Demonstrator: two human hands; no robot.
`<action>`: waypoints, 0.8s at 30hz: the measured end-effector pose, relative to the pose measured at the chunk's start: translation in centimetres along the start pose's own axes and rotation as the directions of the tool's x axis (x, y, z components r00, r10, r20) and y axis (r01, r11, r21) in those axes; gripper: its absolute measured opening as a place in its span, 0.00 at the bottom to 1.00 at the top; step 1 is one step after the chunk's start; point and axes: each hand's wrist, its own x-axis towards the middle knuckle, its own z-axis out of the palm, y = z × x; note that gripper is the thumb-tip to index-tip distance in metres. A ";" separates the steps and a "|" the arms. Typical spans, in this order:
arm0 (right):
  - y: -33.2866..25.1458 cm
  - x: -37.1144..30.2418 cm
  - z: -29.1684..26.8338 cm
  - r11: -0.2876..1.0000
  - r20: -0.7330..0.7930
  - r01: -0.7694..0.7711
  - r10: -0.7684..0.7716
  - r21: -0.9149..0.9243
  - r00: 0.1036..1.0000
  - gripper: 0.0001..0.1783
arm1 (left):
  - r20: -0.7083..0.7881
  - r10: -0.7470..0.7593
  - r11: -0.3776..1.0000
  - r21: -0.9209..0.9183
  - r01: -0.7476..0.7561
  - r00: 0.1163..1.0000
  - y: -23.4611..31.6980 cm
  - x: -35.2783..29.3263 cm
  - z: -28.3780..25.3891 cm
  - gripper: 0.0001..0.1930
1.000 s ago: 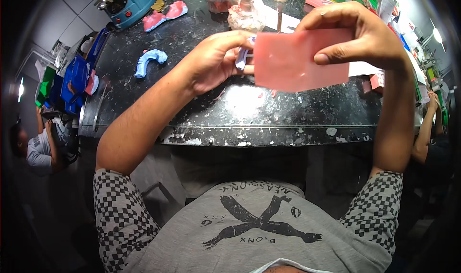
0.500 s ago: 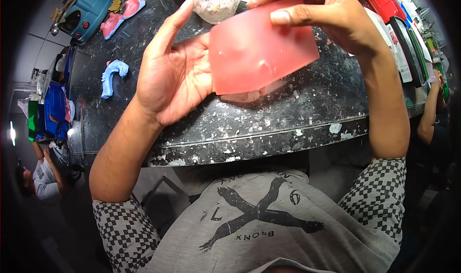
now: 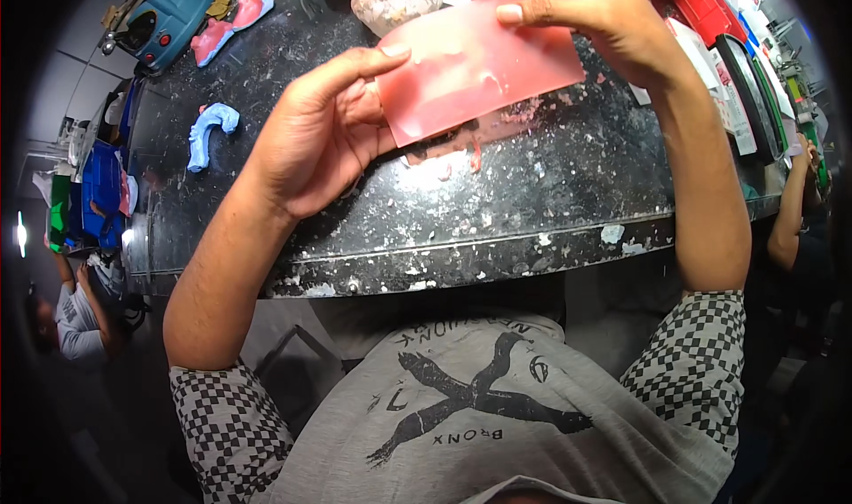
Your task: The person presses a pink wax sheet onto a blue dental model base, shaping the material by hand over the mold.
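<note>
The thin, translucent pink, rectangular wax-like sheet (image 3: 479,74) is held above the speckled black counter (image 3: 532,198), pinched by the fingers of the left hand (image 3: 306,140) at its left edge and of the right hand (image 3: 608,29) along its far edge. Pressure is best spread lightly, so that the uneven patches between the fingers are not deepened
</note>
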 end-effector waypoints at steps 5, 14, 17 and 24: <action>0.7 0.0 -0.2 1.000 -0.016 -0.006 0.006 -0.001 1.000 0.21 | 0.013 -0.022 0.999 0.023 0.022 1.000 0.1 0.0 -0.3 0.20; -0.1 -0.4 0.3 0.987 -0.021 -0.003 -0.001 -0.162 1.000 0.20 | -0.001 -0.019 0.997 0.070 0.019 1.000 -0.2 0.0 -0.3 0.23; 0.8 0.0 -0.4 0.992 -0.005 0.019 -0.019 -0.124 1.000 0.20 | 0.014 -0.013 0.987 0.160 0.011 1.000 0.0 -0.2 -0.2 0.20; 0.9 0.1 -0.4 0.963 0.046 0.045 -0.034 -0.267 0.998 0.20 | -0.016 -0.004 0.962 0.274 0.009 1.000 -0.3 0.0 0.2 0.18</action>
